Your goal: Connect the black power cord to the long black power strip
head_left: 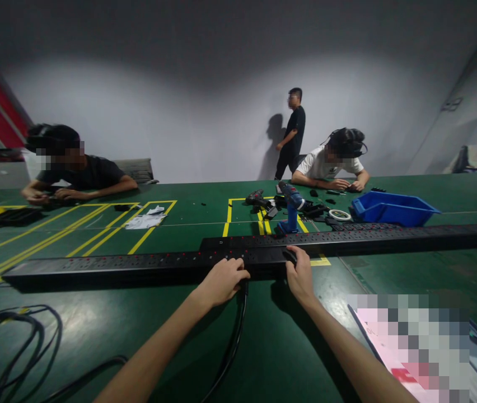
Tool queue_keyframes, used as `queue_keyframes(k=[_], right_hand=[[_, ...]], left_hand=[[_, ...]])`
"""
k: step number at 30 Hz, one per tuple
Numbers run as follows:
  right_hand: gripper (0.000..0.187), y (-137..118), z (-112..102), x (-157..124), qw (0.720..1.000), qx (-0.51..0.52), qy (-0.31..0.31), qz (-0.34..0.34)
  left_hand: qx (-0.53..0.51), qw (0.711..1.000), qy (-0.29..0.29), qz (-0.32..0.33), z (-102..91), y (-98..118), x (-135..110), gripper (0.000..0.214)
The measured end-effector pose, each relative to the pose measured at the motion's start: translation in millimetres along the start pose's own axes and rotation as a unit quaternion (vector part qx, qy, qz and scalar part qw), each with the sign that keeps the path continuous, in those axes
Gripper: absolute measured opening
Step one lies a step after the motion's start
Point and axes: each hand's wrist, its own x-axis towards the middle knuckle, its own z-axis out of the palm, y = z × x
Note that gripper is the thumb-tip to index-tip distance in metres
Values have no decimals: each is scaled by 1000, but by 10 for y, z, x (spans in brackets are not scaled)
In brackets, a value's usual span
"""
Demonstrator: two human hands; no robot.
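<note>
On the green table (96, 324) a long black power strip (116, 266) lies flat, and both of the person's hands are at its right-hand end. The left hand (221, 281) sits on the strip's near edge with its fingers curled shut over that edge; the right hand (301, 274) is just beside it, at the very end of the strip, fingers bent down over the top and thumb pressed against a small dark part there; what that part is I cannot tell. A black cable (236, 330) leaves the strip under the left hand and runs back toward the person. A second strip (389, 234) lies touching the far side of the power strip and runs on well past its right end. Beyond the strip stand a blue cordless drill (293, 210), a roll of white tape (340, 215) and a blue bin (393, 208); a loose sheet of paper (144, 219) lies beyond its left half. On the near side, off its left end, rests a loop of dark cables (15, 341). Across the table from the strip two seated co-workers (74, 170) (335, 162) bend over small parts; a third person (293, 131) stands by the wall.
</note>
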Motion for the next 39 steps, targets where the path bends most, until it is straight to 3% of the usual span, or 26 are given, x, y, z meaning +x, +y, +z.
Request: queue_keyframes(k=[4,8,11,16,21,29,39], right_hand=[[40,2,-2,2,1000,7,0,2],[40,-7,-4,6,1000,15,2,1],[40,-18,-7,7,1000,19,2,2],[39,-11,-12,6,1000,22,1,8],[41,22,-3,5,999,34,3,6],[43,11,-2,7,999,42,-1,9],[42,12,11,11,999,42,-5,9]], left_hand=[[-37,999,16,-4,-50,-40,-15,36],[-135,986,87,-38,-126,-92,-33,37],[-216,961,161,-69,-94,-165,-18,40],[-321,906,248,-119,138,-352,33,35],[-380,876,257,-150,279,-476,46,33],[-441,852,250,-131,296,-543,37,35],[-426,855,262,-139,311,-477,44,29]])
